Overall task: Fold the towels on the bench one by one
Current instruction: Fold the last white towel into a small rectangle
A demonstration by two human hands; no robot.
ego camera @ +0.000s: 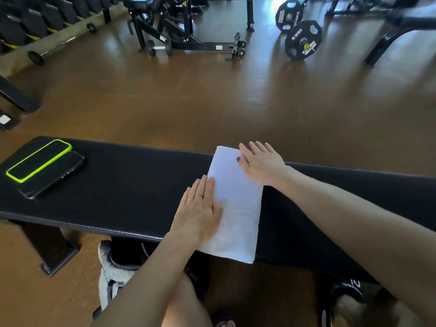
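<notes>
Both hands lie flat and open, left hand (200,208) at the towel's (236,208) seven o'clock edge, right hand (262,161) at one o'clock, pressing it onto the worktop (129,185). The step looks like smoothing a fold; next likely calls for another fold.

Head view — downward, close over bench (122,185)

At the upper right of the frame, a black weight plate (303,40) standing on the floor shows white lettering that reads "10KG", seen mirrored or turned. Its yellow hub sticker and the lettering on a second plate (288,15) behind it are too blurred to read.
</notes>
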